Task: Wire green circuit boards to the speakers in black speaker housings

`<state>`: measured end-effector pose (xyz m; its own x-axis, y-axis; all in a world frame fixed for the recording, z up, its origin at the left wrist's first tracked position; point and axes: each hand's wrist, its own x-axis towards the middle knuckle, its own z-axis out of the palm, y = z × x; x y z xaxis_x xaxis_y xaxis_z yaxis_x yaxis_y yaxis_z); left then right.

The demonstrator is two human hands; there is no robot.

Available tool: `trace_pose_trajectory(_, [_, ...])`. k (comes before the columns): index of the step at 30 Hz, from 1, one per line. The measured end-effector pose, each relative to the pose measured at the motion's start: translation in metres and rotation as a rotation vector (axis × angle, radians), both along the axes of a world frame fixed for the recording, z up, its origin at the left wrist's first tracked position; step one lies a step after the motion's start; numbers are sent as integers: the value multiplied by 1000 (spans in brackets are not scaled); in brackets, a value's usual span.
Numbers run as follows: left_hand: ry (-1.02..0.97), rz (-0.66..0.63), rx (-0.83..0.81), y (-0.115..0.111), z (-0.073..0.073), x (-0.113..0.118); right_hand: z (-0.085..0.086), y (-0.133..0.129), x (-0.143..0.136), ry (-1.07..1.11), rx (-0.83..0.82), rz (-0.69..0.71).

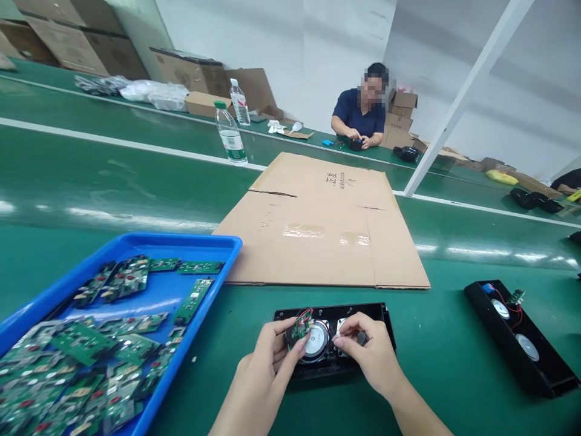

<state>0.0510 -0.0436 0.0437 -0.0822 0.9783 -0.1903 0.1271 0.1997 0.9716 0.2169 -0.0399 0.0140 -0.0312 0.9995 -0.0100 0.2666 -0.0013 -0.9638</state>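
My left hand (276, 351) grips a small green circuit board (300, 327) between thumb and fingers, with red wires running from it. Under both hands lies a black speaker housing (336, 312), its inside facing up and a round silver speaker driver (316, 342) showing. My right hand (363, 345) is pinched closed over the housing's right half, by a second driver that it partly covers. What its fingertips hold, if anything, is too small to make out.
A blue tray (229, 245) heaped with circuit boards stands at left. Flattened cardboard (327, 254) lies behind the housing. Another black speaker housing (512, 351) with a wired board sits at right. Beyond are water bottles (231, 136) and a seated person (363, 115) working.
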Motion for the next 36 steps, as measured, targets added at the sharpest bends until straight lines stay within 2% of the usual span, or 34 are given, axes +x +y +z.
trace_pose_trajectory(4, [16,-73,8,0,-4,-2,4,0,0,-147,95,91])
trace_pose_trajectory(7, [8,-183,-12,-2,-8,-4,3,-1,-2,-283,268,143])
trace_pose_trajectory(10, [11,-215,-16,-5,-10,-5,-4,-2,-4,-399,444,134])
trace_pose_trajectory(13, [48,-232,12,-7,-9,-5,-13,-2,-6,-490,528,79])
trace_pose_trajectory(17, [140,-330,82,-8,-8,-7,-17,-2,-6,-527,537,47])
trace_pose_trajectory(21, [212,-369,128,-8,-12,-8,-17,-2,-5,-553,548,41])
trace_pose_trajectory(27, [290,-364,342,-12,-32,-7,-14,-3,-7,-681,620,36])
trace_pose_trajectory(30, [352,-421,454,-12,-39,-9,-16,-4,-10,-716,652,16])
trace_pose_trajectory(33, [362,-465,478,-10,-34,-12,-20,-5,-10,-662,608,-13])
trace_pose_trajectory(36, [288,-494,388,-6,-21,-15,-22,-5,-6,-523,455,-45])
